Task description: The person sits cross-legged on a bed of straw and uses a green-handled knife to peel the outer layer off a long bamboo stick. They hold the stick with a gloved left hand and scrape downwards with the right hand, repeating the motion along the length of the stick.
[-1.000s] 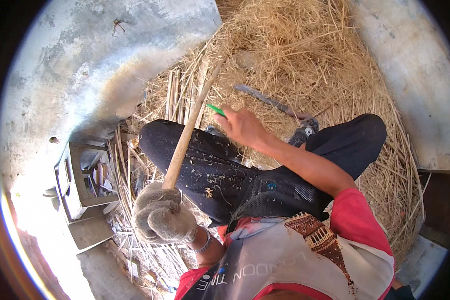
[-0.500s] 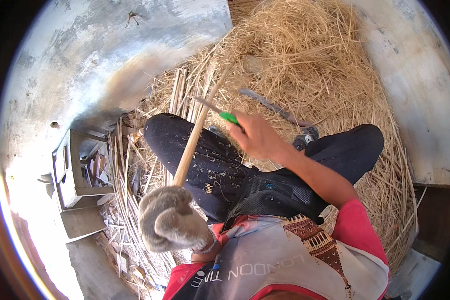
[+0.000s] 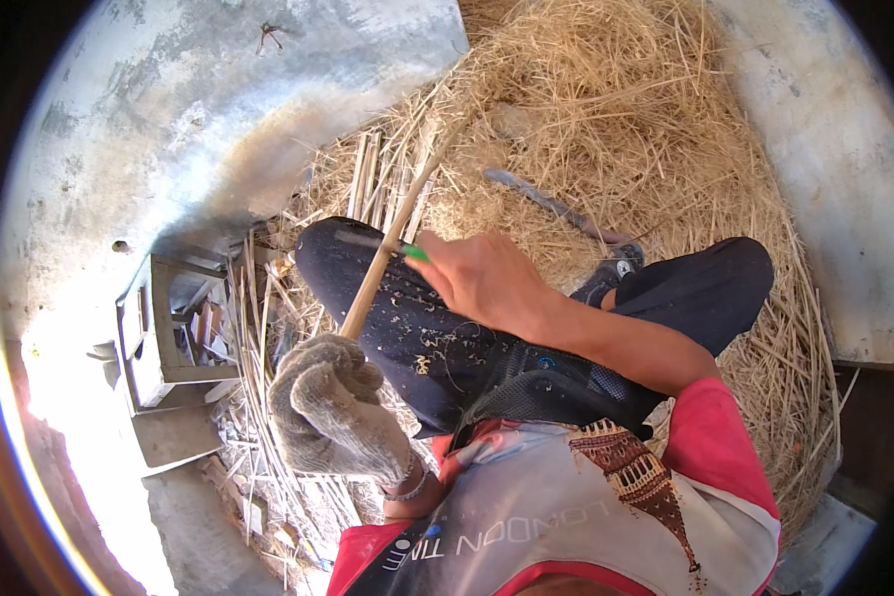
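Observation:
My left hand (image 3: pixel 330 405), in a pale knitted work glove, is closed around the lower end of a long bamboo-like strip (image 3: pixel 370 286). The strip slants up and away across my bent left knee, over dark trousers dotted with shavings. My bare right hand (image 3: pixel 487 283) grips a knife by its green handle (image 3: pixel 414 252). The knife crosses the strip about midway, its blade blurred and pointing left over the knee. Whether the edge bites into the strip, I cannot tell.
A thick heap of straw-like shavings (image 3: pixel 626 109) spreads ahead and to the right. On it lies a long dark blade-like tool (image 3: pixel 541 199) with a brownish end. Several split strips (image 3: pixel 365 179) lie beyond my left knee. Worn walls (image 3: pixel 169 129) and a box-like frame (image 3: pixel 154 382) stand left.
My right hand and the knife have moved down and left along the strip, toward the gloved hand. The blade now points left across it. My left hand keeps its hold.

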Motion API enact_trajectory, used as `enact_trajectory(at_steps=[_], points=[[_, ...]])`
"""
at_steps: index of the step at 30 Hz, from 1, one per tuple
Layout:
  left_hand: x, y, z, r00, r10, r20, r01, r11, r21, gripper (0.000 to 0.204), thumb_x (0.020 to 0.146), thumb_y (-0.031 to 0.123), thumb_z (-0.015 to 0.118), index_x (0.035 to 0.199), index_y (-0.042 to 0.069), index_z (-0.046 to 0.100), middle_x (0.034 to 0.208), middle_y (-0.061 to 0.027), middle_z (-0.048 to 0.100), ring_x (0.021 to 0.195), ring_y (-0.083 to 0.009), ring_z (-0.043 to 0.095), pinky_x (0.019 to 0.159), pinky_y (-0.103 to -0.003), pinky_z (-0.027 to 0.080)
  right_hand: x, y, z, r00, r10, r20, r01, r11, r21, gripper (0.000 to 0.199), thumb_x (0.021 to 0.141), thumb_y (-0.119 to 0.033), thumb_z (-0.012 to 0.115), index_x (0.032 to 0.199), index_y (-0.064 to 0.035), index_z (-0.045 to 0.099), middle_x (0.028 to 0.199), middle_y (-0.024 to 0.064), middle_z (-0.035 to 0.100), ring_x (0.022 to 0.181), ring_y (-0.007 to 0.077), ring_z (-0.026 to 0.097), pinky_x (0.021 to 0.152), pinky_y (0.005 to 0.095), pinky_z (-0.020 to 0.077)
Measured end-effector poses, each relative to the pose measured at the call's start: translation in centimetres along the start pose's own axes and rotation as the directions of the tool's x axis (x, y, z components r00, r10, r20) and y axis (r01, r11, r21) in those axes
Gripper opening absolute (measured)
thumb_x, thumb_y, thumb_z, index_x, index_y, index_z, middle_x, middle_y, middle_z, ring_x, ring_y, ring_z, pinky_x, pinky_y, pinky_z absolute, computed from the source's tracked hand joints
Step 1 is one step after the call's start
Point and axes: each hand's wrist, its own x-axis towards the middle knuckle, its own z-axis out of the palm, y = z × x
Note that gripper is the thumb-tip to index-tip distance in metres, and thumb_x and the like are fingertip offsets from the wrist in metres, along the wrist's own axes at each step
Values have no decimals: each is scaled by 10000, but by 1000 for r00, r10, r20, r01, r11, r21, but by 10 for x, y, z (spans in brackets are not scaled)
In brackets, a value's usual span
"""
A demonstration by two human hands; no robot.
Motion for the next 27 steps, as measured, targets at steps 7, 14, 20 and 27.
enact_trajectory(at_steps=[7,14,20,27], points=[[-2,1,2,996,57,67,-55,998,-27,412,990,314,533,719,3,539,659,-134,620,399,-107,480,358,-208,345,11,70,16,979,179,97,-175,983,-54,336,1023,-324,493,976,-4,583,528,148,574,470,297,610,409,421,470],[3,0,-5,980,81,180,-76,997,-30,498,972,431,580,756,-13,516,637,-141,542,465,-138,497,369,-236,363,16,67,27,999,-9,-40,11,999,37,305,1046,-266,465,1007,10,590,487,46,501,381,167,501,330,300,393],[9,-6,-9,971,146,192,-147,989,-7,466,981,403,547,750,-1,527,640,-122,557,437,-124,486,358,-211,342,26,70,36,998,-53,33,52,998,39,241,1026,-203,486,1000,9,597,509,57,529,386,165,505,328,292,387],[7,-9,-5,974,124,192,-119,992,-35,425,978,352,528,730,7,525,619,-109,541,432,-122,478,354,-208,331,24,244,44,904,418,88,-346,837,-423,309,995,-175,451,1220,4,563,781,174,684,740,295,690,629,455,544]])
